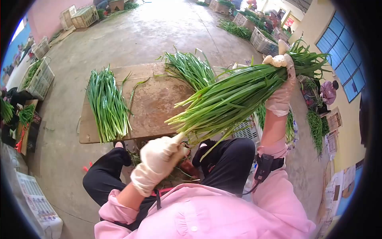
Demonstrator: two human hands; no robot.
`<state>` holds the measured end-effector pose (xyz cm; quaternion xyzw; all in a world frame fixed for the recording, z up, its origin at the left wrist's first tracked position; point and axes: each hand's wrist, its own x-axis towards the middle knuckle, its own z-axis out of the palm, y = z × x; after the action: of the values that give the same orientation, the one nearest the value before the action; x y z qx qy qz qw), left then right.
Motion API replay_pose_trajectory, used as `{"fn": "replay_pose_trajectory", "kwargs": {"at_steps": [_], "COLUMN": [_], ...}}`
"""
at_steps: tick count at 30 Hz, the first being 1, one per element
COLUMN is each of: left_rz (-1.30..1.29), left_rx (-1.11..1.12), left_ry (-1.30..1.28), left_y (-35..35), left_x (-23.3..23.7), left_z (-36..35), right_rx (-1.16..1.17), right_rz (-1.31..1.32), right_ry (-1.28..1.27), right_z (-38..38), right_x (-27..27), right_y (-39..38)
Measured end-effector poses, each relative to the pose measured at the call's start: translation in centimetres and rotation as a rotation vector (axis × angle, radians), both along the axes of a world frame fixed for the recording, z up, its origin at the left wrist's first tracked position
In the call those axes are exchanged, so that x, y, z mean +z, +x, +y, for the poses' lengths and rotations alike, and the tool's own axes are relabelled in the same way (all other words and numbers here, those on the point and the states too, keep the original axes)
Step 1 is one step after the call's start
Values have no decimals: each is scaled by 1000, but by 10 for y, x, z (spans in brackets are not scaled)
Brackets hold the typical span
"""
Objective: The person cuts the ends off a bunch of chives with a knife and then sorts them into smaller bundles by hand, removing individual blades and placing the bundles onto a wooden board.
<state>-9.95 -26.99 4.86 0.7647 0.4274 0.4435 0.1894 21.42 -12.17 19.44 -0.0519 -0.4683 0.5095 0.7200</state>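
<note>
A big bunch of garlic chives (234, 99) is held up aslant over my lap, its pale stem ends pointing left and down. My gloved right hand (281, 73) is closed around its leafy upper part. Near the lower stem ends is my left hand (159, 157), also in a white glove; its fingers are curled, and what they pinch is hidden. On the low wooden table (157, 99) lie a bundle of chives (106, 103) at the left and another pile of chives (191, 69) at the back right.
My knees are bent beneath the table's near edge. A white plastic crate (247, 131) stands right of the table. More crates (38, 79) line the left side, and crates with greens (262, 42) stand at the back right. A person in pink (328, 92) sits by the right wall.
</note>
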Motion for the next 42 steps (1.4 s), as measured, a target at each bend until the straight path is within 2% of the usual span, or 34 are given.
{"fn": "replay_pose_trajectory", "kwargs": {"at_steps": [2,5,9,12,14,15,16,18,20,22,24,25,28,31,33,34,35,36,38,40,42], "left_rz": [143,206,105,506,579,496,177,18,-265,-590,-635,-725,-640,-375,175,606,808,822,753,70,-391], "left_rx": [18,-28,-32,39,68,174,150,154,-157,-191,-393,-472,-371,-180,-83,-28,39,27,159,-56,-96], "left_ry": [-64,44,-45,-278,-460,-557,-745,-431,-577,-667,-1051,-1025,-940,-1109,-1229,-1107,-993,-1031,-774,-1208,-1434], "left_y": [21,29,17,-19,-41,-42,-42,-30,-3,31,31,31,17,-8,-37,-57,-67,-67,-63,-35,-1], "left_x": [4,-38,-75,-119,-143,-140,-127,-138,-107,-115,-107,-104,-113,-128,-155,-168,-165,-132,-118,-84,-13], "left_z": [-1,17,8,-2,-14,-17,-18,-8,15,5,7,4,-5,-6,-5,-7,-13,-14,-20,-1,1], "right_rx": [38,19,-44,-226,-208,-213,-214,-203,-209,-243,-179,-153,-169,-164,-197,-187,-174,-159,-76,-69,-35], "right_rz": [38,-1,15,-87,-39,-52,-63,-60,-49,-33,-9,1,-4,-15,-25,-16,-4,7,67,87,100], "right_ry": [-10,13,-31,-108,-93,-105,-114,-86,-99,-152,-117,-97,-102,-78,-58,-50,-40,-34,-13,-23,-20], "right_z": [2,3,-1,-6,-3,-3,-2,1,-1,-8,-4,-2,-7,-10,-2,-2,-1,-1,-3,-9,-12], "right_x": [-1,-1,4,7,7,6,6,4,4,7,4,2,0,2,-5,-4,-4,-4,-1,0,-1], "right_y": [-5,-8,-7,-6,3,7,8,7,-1,-15,-12,-10,-11,-16,-2,1,3,4,6,0,-5]}}
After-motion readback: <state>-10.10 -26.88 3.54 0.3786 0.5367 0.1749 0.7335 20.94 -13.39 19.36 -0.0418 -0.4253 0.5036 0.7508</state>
